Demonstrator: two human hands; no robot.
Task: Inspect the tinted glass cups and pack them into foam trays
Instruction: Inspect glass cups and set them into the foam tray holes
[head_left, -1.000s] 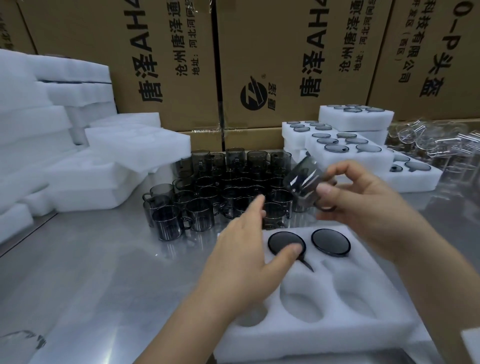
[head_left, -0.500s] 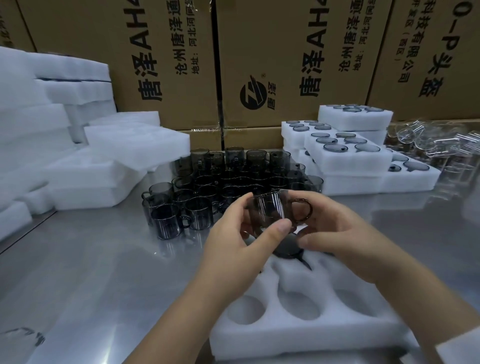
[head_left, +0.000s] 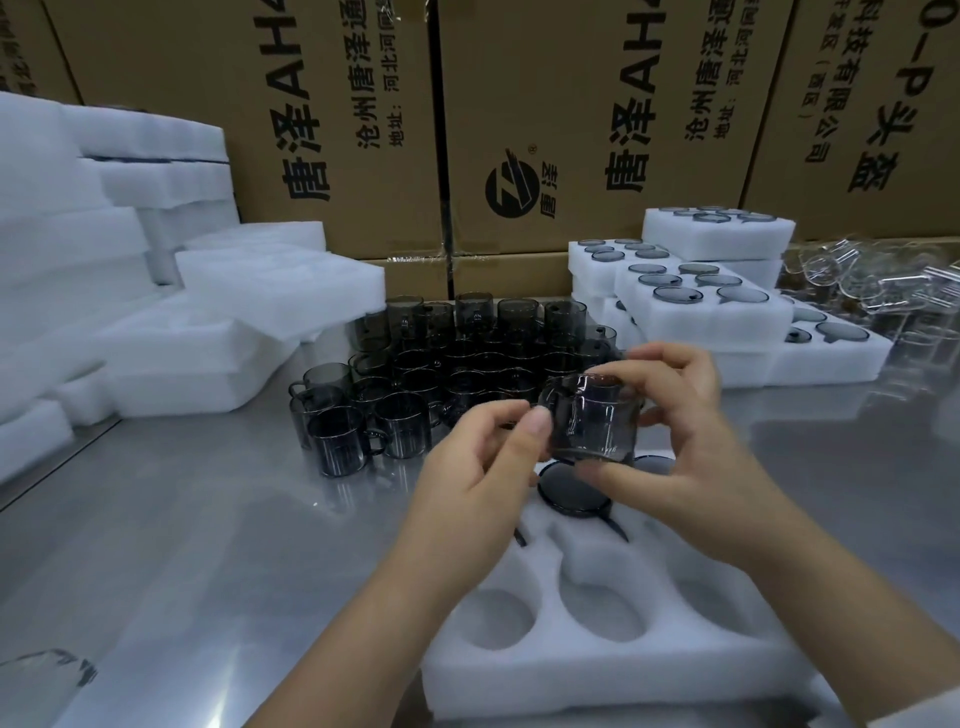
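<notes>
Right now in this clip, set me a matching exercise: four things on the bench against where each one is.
Things:
1. inspected cup
2. front foam tray
3. loose tinted cups
4. clear glasses

Places:
A. clustered mid-table
B. far right, beside the filled trays
C. held between left hand and right hand
D. nearest the person, front-row pockets unfilled

Pairs: 1-C, 2-D, 3-A, 4-B
</notes>
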